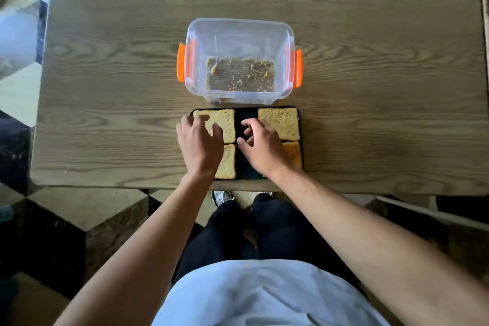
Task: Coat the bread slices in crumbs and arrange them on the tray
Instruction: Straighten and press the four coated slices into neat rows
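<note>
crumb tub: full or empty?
Nearly empty. The clear tub has no lid, holds no bread, and only scattered crumbs dot its floor.

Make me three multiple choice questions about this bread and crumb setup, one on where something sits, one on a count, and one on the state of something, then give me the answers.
1. Where does the clear container stand relative to the tray?
A. On the far side of it
B. To the left of it
C. On top of it

2. How many bread slices lie on the tray?
A. Two
B. Four
C. Six

3. What is in the container?
A. A full heap of crumbs
B. Water
C. Only scattered crumbs on the bottom

Answers:
1 A, since the container with orange handles sits just beyond the tray's far edge.
2 B, since the slices form two rows: far left slice, far right slice, near left slice, near right slice.
3 C, since the table's wood shows through between sparse crumbs.

Both hands, left hand and right hand, hover over the slices.
</note>
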The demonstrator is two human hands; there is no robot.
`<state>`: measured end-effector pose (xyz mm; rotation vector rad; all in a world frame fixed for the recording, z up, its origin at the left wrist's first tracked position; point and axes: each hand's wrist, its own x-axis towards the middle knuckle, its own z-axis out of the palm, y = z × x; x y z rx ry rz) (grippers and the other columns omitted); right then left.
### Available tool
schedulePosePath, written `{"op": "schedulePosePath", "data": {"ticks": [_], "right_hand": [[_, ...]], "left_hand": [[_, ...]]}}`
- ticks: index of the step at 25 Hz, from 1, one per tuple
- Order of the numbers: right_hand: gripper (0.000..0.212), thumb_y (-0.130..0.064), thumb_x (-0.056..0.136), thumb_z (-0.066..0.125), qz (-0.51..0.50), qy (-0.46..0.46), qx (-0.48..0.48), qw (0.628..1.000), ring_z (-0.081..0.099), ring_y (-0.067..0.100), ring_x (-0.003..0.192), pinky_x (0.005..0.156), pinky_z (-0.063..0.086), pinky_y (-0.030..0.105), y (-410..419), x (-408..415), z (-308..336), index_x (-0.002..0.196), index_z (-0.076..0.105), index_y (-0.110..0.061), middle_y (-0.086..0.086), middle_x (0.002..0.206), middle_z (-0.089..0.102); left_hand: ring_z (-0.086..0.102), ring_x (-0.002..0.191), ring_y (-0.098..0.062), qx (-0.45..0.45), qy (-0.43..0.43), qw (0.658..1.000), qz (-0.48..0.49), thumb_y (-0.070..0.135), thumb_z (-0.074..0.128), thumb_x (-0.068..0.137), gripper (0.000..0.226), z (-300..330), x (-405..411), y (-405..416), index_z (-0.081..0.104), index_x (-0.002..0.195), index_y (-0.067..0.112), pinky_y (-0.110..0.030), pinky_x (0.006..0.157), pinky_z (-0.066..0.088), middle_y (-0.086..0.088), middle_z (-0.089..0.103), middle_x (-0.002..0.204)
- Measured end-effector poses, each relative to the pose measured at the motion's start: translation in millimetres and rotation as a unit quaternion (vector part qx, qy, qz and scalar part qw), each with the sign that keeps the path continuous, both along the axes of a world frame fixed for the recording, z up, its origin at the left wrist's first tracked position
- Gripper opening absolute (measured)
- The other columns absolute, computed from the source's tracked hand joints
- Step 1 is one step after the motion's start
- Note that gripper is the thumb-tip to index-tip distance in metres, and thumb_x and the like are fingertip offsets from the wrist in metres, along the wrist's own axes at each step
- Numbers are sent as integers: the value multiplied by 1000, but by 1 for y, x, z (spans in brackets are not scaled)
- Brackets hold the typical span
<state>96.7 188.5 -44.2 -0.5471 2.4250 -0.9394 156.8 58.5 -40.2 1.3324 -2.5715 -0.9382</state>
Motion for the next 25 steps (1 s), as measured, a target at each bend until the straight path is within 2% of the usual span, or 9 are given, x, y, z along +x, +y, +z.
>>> {"op": "schedulePosePath", "data": {"ticks": [3, 5, 8, 10, 12, 17, 22, 25], "right_hand": [[48, -25, 87, 68, -25, -22, 82, 996, 57, 31, 107, 89, 47, 36, -36, 11, -8, 130, 54, -7, 16, 122, 57], [49, -26, 87, 67, -40, -24, 116, 992, 56, 34, 109, 87, 45, 35, -49, 15, -13, 129, 54, -6, 18, 123, 55], [47, -25, 86, 67, -49, -22, 125, 991, 56, 34, 106, 84, 44, 33, -55, 18, -17, 126, 54, -5, 18, 123, 53], [48, -25, 85, 67, -48, -28, 121, 991, 57, 32, 106, 86, 45, 33, -56, 19, -18, 127, 53, -5, 16, 123, 53], [48, -24, 86, 67, -53, -31, 114, 992, 57, 30, 107, 89, 46, 34, -54, 18, -17, 129, 54, -7, 15, 123, 55], [41, -24, 88, 65, -83, -25, 131, 988, 58, 28, 106, 89, 47, 33, -30, 32, -11, 125, 56, -10, 13, 119, 58], [47, -24, 88, 64, -45, -53, 148, 986, 56, 31, 106, 79, 42, 30, -21, 64, -11, 131, 49, -10, 13, 123, 53], [57, -23, 88, 65, -48, -60, 141, 987, 55, 32, 111, 83, 41, 30, -22, 72, -13, 139, 42, -9, 15, 130, 50]], "left_hand": [[48, 112, -40, 18, -42, 998, 52, 28, 60, 88, 40, -10, 24, -39, 62, 119, 3, -44, 101, 38, -23, 55, 117], [54, 111, -37, 53, -32, 998, 31, 30, 63, 89, 43, -15, 30, -50, 62, 123, 4, -42, 102, 40, -21, 56, 118], [61, 100, -32, 78, -18, 997, -4, 27, 67, 86, 35, -20, 29, -52, 67, 115, 8, -33, 91, 44, -16, 61, 111], [61, 95, -31, 73, -9, 997, -12, 17, 66, 83, 28, -23, 30, -54, 70, 109, 9, -26, 82, 39, -15, 63, 105], [62, 95, -29, 74, -5, 997, -14, 10, 63, 81, 30, -24, 31, -56, 69, 111, 9, -21, 79, 35, -14, 64, 105], [61, 95, -29, 87, -23, 995, -36, 20, 64, 85, 29, -22, 49, -48, 67, 111, 9, -32, 84, 43, -14, 65, 104], [59, 98, -28, 98, -33, 994, -24, 21, 63, 89, 29, -23, 79, -29, 62, 115, 7, -29, 86, 40, -13, 62, 109], [60, 95, -26, 98, -30, 995, -16, 21, 61, 91, 28, -24, 84, -26, 63, 116, 8, -27, 83, 41, -13, 62, 109]]}}
